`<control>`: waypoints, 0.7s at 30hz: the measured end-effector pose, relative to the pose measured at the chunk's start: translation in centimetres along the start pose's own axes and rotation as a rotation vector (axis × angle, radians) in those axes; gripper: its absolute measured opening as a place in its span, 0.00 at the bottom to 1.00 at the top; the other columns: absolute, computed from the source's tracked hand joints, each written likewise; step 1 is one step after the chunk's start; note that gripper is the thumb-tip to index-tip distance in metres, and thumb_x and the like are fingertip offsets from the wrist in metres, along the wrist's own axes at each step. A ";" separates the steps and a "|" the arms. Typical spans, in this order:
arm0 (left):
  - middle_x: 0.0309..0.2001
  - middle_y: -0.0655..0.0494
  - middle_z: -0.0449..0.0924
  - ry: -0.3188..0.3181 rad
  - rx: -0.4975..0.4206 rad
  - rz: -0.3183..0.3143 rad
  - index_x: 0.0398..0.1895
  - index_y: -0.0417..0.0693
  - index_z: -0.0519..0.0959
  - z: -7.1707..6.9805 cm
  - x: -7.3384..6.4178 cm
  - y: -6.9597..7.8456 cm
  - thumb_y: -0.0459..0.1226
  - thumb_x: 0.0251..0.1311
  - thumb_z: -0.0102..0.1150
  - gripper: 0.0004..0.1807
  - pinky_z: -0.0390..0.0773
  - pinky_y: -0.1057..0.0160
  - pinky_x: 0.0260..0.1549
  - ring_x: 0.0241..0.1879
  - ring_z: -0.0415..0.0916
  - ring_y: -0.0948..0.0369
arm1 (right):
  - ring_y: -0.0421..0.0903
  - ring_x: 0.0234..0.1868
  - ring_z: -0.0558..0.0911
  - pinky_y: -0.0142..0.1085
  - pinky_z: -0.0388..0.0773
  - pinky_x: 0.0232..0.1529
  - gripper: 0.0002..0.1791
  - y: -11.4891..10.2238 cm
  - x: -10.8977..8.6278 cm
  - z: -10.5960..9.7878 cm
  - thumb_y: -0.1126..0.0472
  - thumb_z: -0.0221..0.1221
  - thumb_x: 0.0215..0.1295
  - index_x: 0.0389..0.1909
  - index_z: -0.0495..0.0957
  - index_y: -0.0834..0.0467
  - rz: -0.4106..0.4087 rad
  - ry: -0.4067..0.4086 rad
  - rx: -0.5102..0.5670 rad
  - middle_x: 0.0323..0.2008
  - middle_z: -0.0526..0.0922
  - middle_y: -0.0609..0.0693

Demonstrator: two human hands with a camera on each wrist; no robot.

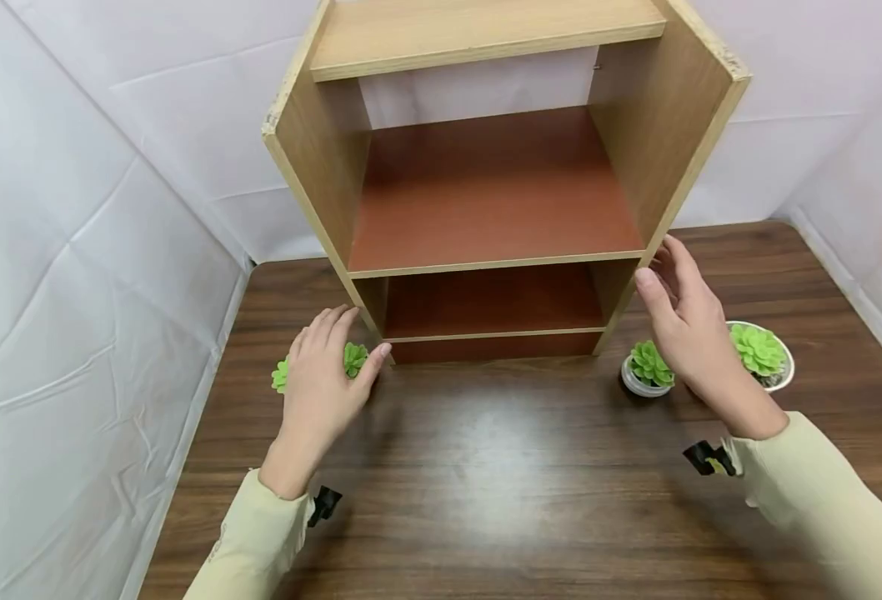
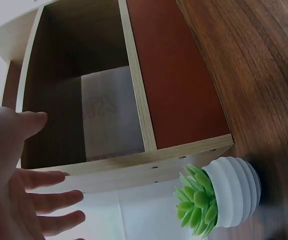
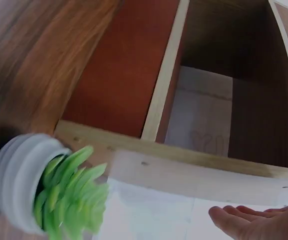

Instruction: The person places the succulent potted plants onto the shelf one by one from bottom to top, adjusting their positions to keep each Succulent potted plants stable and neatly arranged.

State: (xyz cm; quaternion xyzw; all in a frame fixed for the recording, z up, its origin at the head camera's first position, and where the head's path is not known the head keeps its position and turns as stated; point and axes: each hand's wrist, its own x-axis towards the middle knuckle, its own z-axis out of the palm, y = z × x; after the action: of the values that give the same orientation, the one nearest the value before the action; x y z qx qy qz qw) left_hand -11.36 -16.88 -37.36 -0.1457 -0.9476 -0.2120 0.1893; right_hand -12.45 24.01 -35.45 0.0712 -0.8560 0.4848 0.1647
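A wooden shelf unit [image 1: 495, 204] with reddish-brown boards stands upright at the back of the table. My left hand [image 1: 326, 367] is by its lower left side, thumb apart from the extended fingers. In the left wrist view, that hand [image 2: 14, 185] holds nothing. By the right side panel is my right hand [image 1: 684, 321], its fingers loosely bent and partly behind the panel's edge. The right wrist view shows this hand [image 3: 261, 220] with nothing in it. Whether either hand touches the panels, I cannot tell.
Green potted succulents flank the unit: one in a ribbed white pot [image 2: 233, 192] on the left, another leafy plant [image 1: 279, 377] mostly hidden by my hand. On the right are a small potted succulent [image 1: 649, 367] and one in a white oval pot [image 1: 759, 352]. White sheeting [image 1: 96, 275] surrounds the table.
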 end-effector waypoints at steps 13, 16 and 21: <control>0.62 0.41 0.71 0.052 -0.067 -0.103 0.66 0.40 0.69 -1.8 -1.2 -4.3 0.56 0.56 0.68 0.42 0.54 0.36 0.59 0.66 0.61 0.44 | 0.46 0.56 0.75 0.35 0.71 0.55 0.27 -2.8 2.3 2.6 0.57 0.56 0.72 0.69 0.65 0.55 -0.017 0.196 0.273 0.58 0.74 0.56; 0.66 0.39 0.66 0.010 -0.071 -0.199 0.70 0.42 0.65 -3.2 -3.3 -6.1 0.56 0.55 0.69 0.45 0.48 0.33 0.60 0.68 0.55 0.42 | 0.43 0.48 0.78 0.33 0.73 0.49 0.24 -3.4 2.7 3.6 0.54 0.58 0.71 0.65 0.70 0.56 -0.010 0.206 0.232 0.50 0.78 0.54; 0.70 0.35 0.56 -0.060 -0.120 -0.360 0.76 0.45 0.55 -4.8 -6.3 -7.9 0.55 0.54 0.70 0.52 0.40 0.30 0.61 0.70 0.47 0.39 | 0.40 0.41 0.78 0.31 0.71 0.43 0.22 -4.0 3.5 4.6 0.49 0.58 0.71 0.55 0.74 0.62 0.020 0.233 0.141 0.41 0.81 0.54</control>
State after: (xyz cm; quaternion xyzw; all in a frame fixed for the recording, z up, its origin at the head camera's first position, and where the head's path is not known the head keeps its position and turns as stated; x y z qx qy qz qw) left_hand -7.18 -27.12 -38.73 0.0089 -0.9493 -0.2939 0.1110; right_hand -15.57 18.08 -33.17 0.0173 -0.7957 0.5502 0.2526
